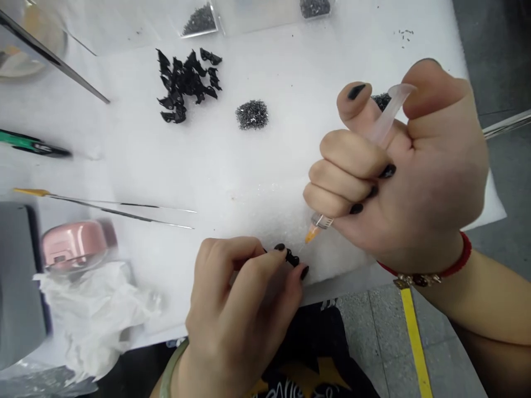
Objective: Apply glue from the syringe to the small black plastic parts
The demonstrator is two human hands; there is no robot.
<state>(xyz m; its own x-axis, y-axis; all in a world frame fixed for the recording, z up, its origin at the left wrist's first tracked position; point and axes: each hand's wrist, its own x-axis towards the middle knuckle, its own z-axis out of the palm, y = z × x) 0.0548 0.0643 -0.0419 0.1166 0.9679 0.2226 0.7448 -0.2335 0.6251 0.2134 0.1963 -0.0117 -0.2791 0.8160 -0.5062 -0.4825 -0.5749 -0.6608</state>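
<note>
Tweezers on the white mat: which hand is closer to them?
Left. The left hand, pinching a black part, is just below and right of the tweezers tips; the right hand, holding a syringe, is farther right.

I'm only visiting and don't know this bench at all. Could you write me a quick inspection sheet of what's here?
Surface: white foam sheet, a few dark specks.
Job's things: small black part; syringe, its orange tip aimed at the part, contact cannot be told.
Clutter: pile of black parts, heap of tiny metal pieces, tweezers, green-handled tool, pink container, crumpled white wrap.
Hands: left hand pinches the small black part in its fingers; right hand is fisted around the syringe, thumb at its top end.
Cables: nothing seen.
Surroundings: grey floor with a yellow line.
</note>
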